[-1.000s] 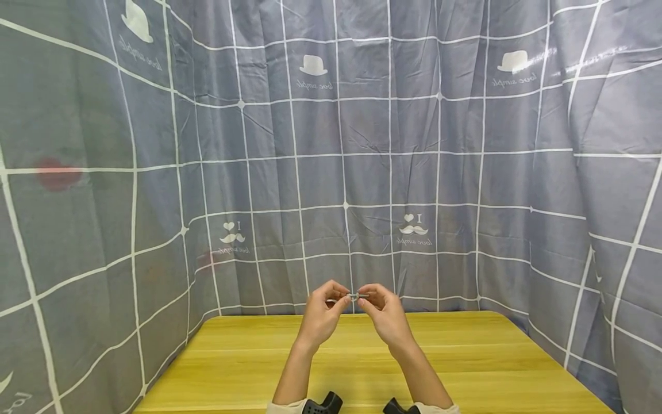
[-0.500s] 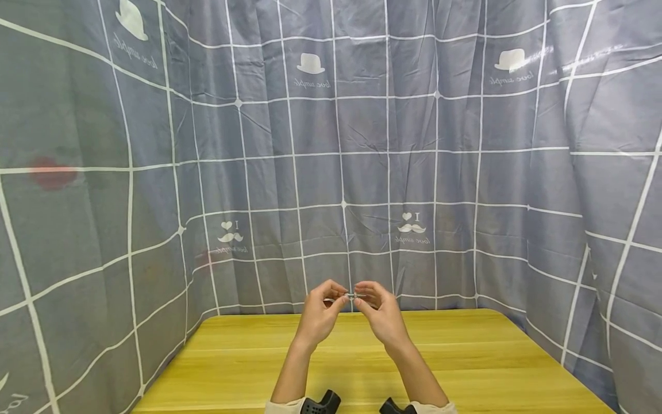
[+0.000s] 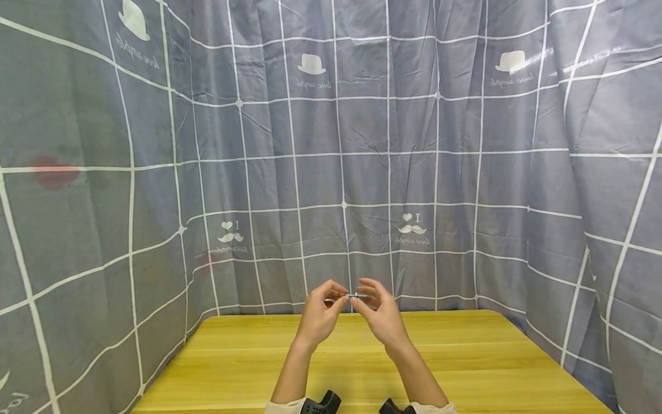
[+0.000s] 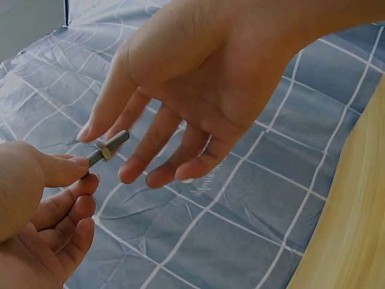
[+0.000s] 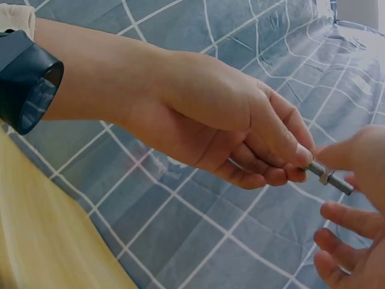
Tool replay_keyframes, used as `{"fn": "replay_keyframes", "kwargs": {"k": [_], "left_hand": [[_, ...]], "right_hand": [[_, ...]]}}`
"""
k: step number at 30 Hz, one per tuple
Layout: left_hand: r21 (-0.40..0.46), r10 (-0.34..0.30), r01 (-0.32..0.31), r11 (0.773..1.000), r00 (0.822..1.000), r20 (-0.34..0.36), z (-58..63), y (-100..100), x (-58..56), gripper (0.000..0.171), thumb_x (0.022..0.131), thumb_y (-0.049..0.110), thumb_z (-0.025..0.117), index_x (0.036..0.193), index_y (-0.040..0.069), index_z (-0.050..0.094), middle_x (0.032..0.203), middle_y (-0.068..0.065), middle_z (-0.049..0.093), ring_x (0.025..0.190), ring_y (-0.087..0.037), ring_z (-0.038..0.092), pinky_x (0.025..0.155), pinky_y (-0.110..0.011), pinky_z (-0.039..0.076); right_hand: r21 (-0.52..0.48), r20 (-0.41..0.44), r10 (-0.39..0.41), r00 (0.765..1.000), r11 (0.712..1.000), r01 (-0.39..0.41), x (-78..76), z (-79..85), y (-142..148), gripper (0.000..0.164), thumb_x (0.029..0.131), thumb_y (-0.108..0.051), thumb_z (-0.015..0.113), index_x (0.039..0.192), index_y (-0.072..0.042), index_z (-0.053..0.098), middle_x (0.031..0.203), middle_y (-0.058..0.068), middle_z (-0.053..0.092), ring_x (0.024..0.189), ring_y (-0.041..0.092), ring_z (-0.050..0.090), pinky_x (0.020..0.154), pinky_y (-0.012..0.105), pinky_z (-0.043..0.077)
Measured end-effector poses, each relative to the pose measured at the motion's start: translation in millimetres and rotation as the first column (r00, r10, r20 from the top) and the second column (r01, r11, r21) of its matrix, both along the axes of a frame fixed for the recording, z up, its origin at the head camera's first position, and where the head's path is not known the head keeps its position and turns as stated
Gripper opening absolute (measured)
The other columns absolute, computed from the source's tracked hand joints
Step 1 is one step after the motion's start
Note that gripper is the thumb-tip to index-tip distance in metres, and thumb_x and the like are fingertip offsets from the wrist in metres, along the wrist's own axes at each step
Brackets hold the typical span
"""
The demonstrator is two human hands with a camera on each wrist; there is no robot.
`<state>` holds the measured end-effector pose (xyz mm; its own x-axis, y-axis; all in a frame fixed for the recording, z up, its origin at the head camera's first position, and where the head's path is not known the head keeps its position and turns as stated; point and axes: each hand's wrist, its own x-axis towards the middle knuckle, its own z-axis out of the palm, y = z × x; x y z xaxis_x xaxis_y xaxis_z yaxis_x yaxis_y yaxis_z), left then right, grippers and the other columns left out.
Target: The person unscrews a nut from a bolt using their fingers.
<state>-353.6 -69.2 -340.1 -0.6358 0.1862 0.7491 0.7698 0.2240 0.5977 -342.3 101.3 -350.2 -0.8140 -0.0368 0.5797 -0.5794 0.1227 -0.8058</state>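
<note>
A metal bolt (image 4: 119,139) with a threaded shank is held level above the table's far edge. My left hand (image 3: 316,316) pinches one end of it between thumb and fingertips, which hide that end. Partway along the shank sits a hex nut (image 5: 325,177), with bare thread showing on both sides of it. My right hand (image 3: 381,313) is at the bolt's free end, fingers spread and relaxed. In the left wrist view its thumb (image 4: 99,111) lies close by the nut, while the index finger passes behind the shank.
Below the hands is a yellow wood-grain table (image 3: 351,356). A grey curtain (image 3: 289,190) with white grid lines hangs behind it and on both sides. Black wrist devices (image 3: 323,402) sit at the cuffs.
The right hand's fingers, earlier closed together at the bolt and nut, have parted, and its fingertips have lifted. The left hand keeps its pinch in nearly the same place.
</note>
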Motion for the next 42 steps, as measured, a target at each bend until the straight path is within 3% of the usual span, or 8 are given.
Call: {"fn": "replay_keyframes", "kwargs": {"k": [6, 12, 16, 20, 26, 32, 39, 42], "left_hand": [[0.002, 0.003, -0.003, 1.0, 1.0, 0.003, 0.2, -0.1, 0.4, 0.005, 0.101, 0.007, 0.069, 0.101, 0.002, 0.07, 0.093, -0.006, 0.069, 0.089, -0.024, 0.065, 0.076, -0.034, 0.054], [-0.001, 0.004, -0.004, 1.0, 1.0, 0.028, 1.3, 0.2, 0.0, 0.006, 0.101, 0.01, 0.069, 0.101, 0.004, 0.07, 0.093, -0.001, 0.068, 0.091, -0.021, 0.064, 0.078, -0.034, 0.054], [-0.002, 0.006, -0.006, 1.0, 1.0, 0.017, 0.5, -0.6, 0.8, 0.006, 0.101, 0.009, 0.069, 0.1, 0.004, 0.07, 0.092, -0.001, 0.068, 0.09, -0.022, 0.065, 0.077, -0.035, 0.054], [0.0, 0.009, -0.009, 1.0, 1.0, 0.006, 1.2, -0.7, 1.4, 0.005, 0.101, 0.007, 0.069, 0.1, 0.003, 0.07, 0.092, -0.004, 0.069, 0.09, -0.023, 0.065, 0.077, -0.034, 0.054], [-0.003, 0.012, -0.012, 1.0, 1.0, 0.019, 2.8, -0.3, 1.6, 0.007, 0.101, 0.01, 0.069, 0.101, 0.003, 0.07, 0.092, -0.002, 0.069, 0.091, -0.022, 0.065, 0.078, -0.035, 0.054], [-0.011, 0.01, -0.01, 1.0, 1.0, 0.002, 0.8, -0.8, 0.1, 0.004, 0.101, 0.007, 0.068, 0.1, 0.004, 0.07, 0.093, -0.003, 0.069, 0.092, -0.024, 0.067, 0.079, -0.036, 0.055], [0.003, 0.014, -0.015, 1.0, 0.999, 0.031, 1.9, -0.9, 1.2, 0.008, 0.1, 0.01, 0.07, 0.1, 0.002, 0.069, 0.093, -0.002, 0.069, 0.092, -0.023, 0.066, 0.079, -0.036, 0.054], [0.005, 0.007, -0.007, 1.0, 1.0, 0.03, 1.7, -0.3, 1.0, 0.008, 0.1, 0.009, 0.07, 0.101, 0.002, 0.069, 0.093, -0.002, 0.069, 0.092, -0.023, 0.066, 0.079, -0.039, 0.055]], "right_hand": [[-0.02, 0.0, 0.005, 1.0, 1.0, -0.005, 0.0, 0.8, 1.8, 0.016, 0.102, -0.011, 0.067, 0.116, -0.003, 0.07, 0.116, 0.013, 0.069, 0.112, 0.032, 0.063, 0.097, 0.051, 0.049], [-0.022, 0.005, 0.009, 1.0, 1.0, -0.009, 0.7, 2.0, 3.5, 0.042, 0.1, -0.015, 0.072, 0.139, -0.009, 0.059, 0.135, 0.014, 0.06, 0.123, 0.037, 0.057, 0.101, 0.056, 0.047], [-0.008, 0.036, -0.003, 0.999, 1.0, 0.004, 2.6, 1.2, 2.5, 0.033, 0.104, -0.024, 0.066, 0.13, -0.004, 0.065, 0.125, 0.015, 0.066, 0.119, 0.036, 0.061, 0.101, 0.056, 0.046], [-0.022, 0.006, 0.007, 1.0, 1.0, -0.007, 0.8, 1.4, 2.3, 0.018, 0.103, -0.015, 0.067, 0.117, -0.004, 0.07, 0.118, 0.012, 0.069, 0.115, 0.033, 0.061, 0.1, 0.054, 0.047], [-0.02, 0.006, 0.023, 1.0, 1.0, -0.023, 1.3, 1.9, 2.2, 0.034, 0.1, -0.017, 0.071, 0.132, -0.007, 0.064, 0.129, 0.011, 0.065, 0.12, 0.035, 0.06, 0.099, 0.053, 0.048], [-0.008, 0.007, 0.016, 1.0, 1.0, -0.015, 0.5, -1.4, -0.2, 0.025, 0.105, -0.02, 0.064, 0.12, -0.001, 0.069, 0.112, 0.012, 0.071, 0.107, 0.03, 0.065, 0.095, 0.051, 0.05], [-0.032, -0.003, 0.023, 1.0, 0.999, -0.023, 0.7, 0.2, -0.7, 0.035, 0.102, -0.015, 0.069, 0.134, -0.007, 0.062, 0.131, 0.016, 0.062, 0.117, 0.034, 0.06, 0.094, 0.048, 0.051], [-0.021, 0.026, -0.02, 0.999, 1.0, 0.021, 0.0, -0.3, 0.2, 0.032, 0.104, -0.023, 0.067, 0.13, -0.005, 0.065, 0.122, 0.014, 0.067, 0.111, 0.031, 0.062, 0.09, 0.044, 0.051]]}}
